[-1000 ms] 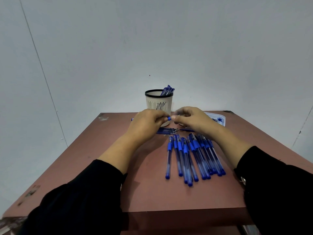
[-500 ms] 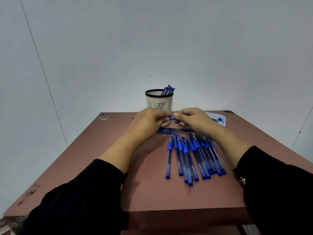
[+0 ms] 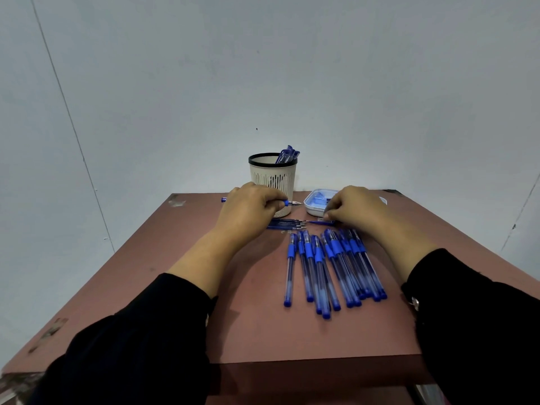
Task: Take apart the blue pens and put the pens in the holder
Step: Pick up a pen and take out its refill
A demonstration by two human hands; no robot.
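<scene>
Brown table (image 3: pixel 263 331), left hand (image 3: pixel 248 211) gripping pen (image 3: pixel 287 203) — right hand (image 3: pixel 355 210) apart

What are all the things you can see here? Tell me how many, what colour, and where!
table: one, reddish brown, under everything.
pen holder: one, cream with a black rim, at the far edge, a few blue pens sticking out.
tray: one, white, right of the holder, pale blue bits inside.
refills: a small bunch, dark blue, lying crosswise in front of the holder.
pens on the table: about ten, blue, side by side near the right arm.
held pen: one, blue, tip pointing right.
left hand: holds that pen.
right hand: fingers curled on a small piece by the refills.
sleeves: two, black.
</scene>
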